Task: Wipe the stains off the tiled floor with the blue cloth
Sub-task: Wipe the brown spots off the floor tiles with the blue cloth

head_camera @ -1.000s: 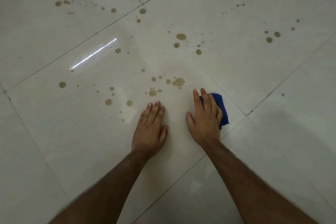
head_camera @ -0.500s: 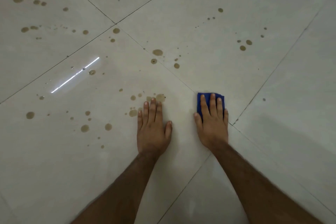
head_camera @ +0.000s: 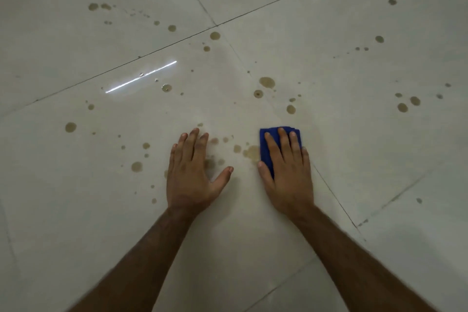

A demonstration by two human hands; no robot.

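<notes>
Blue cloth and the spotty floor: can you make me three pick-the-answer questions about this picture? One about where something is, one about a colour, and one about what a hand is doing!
1. Where is the blue cloth?
A. Under the right hand
B. Under the left hand
C. Lying alone, far from both hands

2. What colour are the stains on the tiled floor?
A. Bright red
B. Brownish
C. Green

3. What is the left hand doing?
A. Gripping a bottle
B. Making a fist in the air
C. Resting flat on the floor, fingers straight

Answers: 1 A, blue shows around the right hand's fingers. 2 B, the spots look tan-brown on the pale tiles. 3 C, its palm is down and it holds nothing.
</notes>
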